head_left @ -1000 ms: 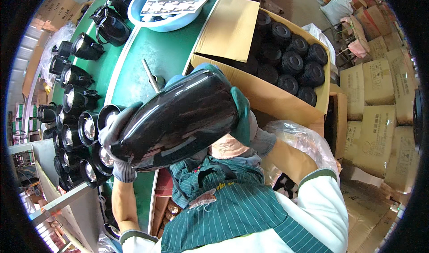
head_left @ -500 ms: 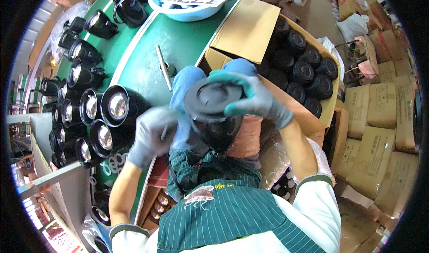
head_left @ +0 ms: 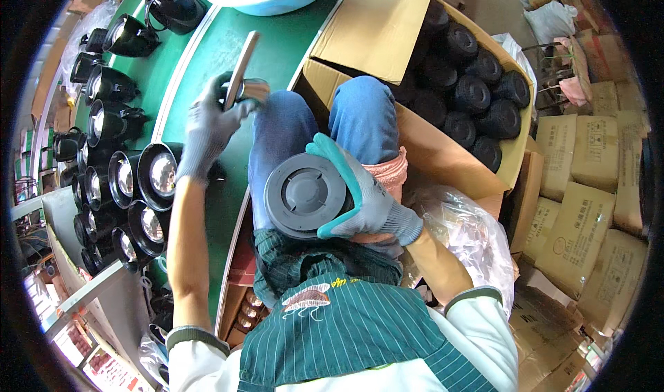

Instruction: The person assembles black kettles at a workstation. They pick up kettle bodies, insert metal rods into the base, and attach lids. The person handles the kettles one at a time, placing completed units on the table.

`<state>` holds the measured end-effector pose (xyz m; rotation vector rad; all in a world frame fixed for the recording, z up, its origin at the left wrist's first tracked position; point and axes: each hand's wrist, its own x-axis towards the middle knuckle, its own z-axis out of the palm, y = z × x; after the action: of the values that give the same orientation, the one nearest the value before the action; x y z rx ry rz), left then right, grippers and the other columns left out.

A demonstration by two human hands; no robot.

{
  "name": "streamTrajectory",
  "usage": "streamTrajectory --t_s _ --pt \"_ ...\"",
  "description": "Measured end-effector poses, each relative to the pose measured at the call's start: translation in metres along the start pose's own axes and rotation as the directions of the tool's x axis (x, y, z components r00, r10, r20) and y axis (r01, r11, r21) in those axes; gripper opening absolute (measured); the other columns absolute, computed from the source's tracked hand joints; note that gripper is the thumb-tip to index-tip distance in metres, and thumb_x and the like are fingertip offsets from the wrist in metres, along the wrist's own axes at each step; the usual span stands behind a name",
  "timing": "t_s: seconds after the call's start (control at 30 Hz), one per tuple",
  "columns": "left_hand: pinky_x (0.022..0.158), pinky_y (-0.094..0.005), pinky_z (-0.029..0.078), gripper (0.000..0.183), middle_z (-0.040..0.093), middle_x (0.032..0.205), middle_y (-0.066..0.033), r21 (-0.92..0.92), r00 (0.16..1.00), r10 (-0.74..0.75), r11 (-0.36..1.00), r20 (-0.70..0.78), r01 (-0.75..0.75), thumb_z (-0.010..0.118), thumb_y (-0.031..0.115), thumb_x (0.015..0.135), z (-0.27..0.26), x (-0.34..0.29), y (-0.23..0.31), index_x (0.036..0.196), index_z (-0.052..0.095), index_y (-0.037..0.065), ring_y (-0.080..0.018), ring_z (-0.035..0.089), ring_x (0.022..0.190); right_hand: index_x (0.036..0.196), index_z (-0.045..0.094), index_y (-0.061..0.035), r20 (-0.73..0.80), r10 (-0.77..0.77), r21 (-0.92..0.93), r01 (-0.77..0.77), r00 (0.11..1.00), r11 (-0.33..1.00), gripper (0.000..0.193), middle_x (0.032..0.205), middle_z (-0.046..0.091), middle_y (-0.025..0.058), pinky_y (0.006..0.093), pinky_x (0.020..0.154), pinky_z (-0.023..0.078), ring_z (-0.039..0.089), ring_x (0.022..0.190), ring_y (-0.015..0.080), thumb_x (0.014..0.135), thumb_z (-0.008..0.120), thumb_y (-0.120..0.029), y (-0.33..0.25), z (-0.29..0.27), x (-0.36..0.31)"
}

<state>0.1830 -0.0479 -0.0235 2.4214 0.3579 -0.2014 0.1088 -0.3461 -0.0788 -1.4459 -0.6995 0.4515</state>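
my right hand (head_left: 366, 198), in a green and grey glove, is wrapped around a round dark grey housing (head_left: 304, 195) that rests on my lap, its flat ribbed back facing up at me. the fingers curl over its right edge and grip it firmly. my left hand (head_left: 207, 132), in a grey glove, is stretched out over the green table (head_left: 207, 60) and closed around a long flat tool (head_left: 240, 74) with a pale blade, which slants up and away from my fist. something small and shiny sits right by that fist, but i cannot tell what it is.

to my left, along the edge of the table, black lamp housings with shiny reflectors (head_left: 149, 177) stand in rows, close together, their open mouths turned up. just past my knees stands an open cardboard box (head_left: 387, 32) filled with more dark round housings (head_left: 477, 94), packed side by side. a light blue bowl (head_left: 263, 1) sits at the far end of the table. stacked brown cartons (head_left: 581, 184) are well off to my right, and a crumpled clear plastic bag (head_left: 470, 233) lies beside my right forearm.
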Motion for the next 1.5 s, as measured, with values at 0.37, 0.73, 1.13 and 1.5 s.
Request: streamTrajectory --t_s 0.37,0.73,1.13,1.5 --pt "0.074 -0.0441 0.059 0.081 0.069 0.105 -0.0187 0.462 0.866 0.237 0.767 0.441 -0.445 0.08 0.031 0.08 -0.026 -0.149 0.092 0.147 0.045 0.0 -0.0362 0.073 0.089 0.152 0.042 0.0047 -0.132 0.276 0.443 -0.193 0.952 0.876 0.069 0.115 0.072 0.0208 0.0338 0.095 0.058 0.073 0.104 0.0275 0.111 0.032 -0.05 -0.031 -0.002 0.049" --pt "0.081 -0.0428 0.057 0.045 0.067 0.11 -0.0198 0.297 0.914 0.397 0.865 0.086 -0.404 0.06 0.031 0.098 0.003 -0.161 0.051 0.135 0.064 0.006 -0.0347 0.071 0.095 0.126 0.065 0.0049 0.008 0.103 0.763 -0.073 0.995 0.642 0.047 0.11 0.074 0.0185 0.0402 0.1 0.056 0.07 0.113 0.0288 0.103 0.063 -0.036 -0.006 -0.005 0.025" --pt "0.091 -0.0376 0.055 0.069 0.067 0.133 -0.0196 -0.524 0.884 0.431 0.803 0.182 -0.284 0.03 0.048 0.109 -0.004 -0.104 0.01 0.148 0.051 -0.004 -0.0251 0.069 0.108 0.059 0.059 -0.0135 0.161 -0.327 0.391 0.244 0.931 0.887 0.045 0.08 0.07 0.0069 0.0665 0.116 0.03 0.063 0.106 0.0399 0.097 0.06 -0.036 -0.033 -0.018 0.025" --pt "0.084 -0.0351 0.058 0.043 0.077 0.1 -0.0127 -0.59 0.629 0.774 0.538 0.065 -0.602 0.046 0.035 0.109 0.068 -0.014 0.062 0.124 0.072 0.003 -0.0217 0.074 0.091 0.061 0.059 -0.0152 0.338 -0.438 -0.264 0.531 0.833 0.805 0.028 0.07 0.054 0.0003 0.0409 0.087 0.051 0.061 0.077 0.0201 0.069 0.073 -0.037 -0.099 0.074 0.027"
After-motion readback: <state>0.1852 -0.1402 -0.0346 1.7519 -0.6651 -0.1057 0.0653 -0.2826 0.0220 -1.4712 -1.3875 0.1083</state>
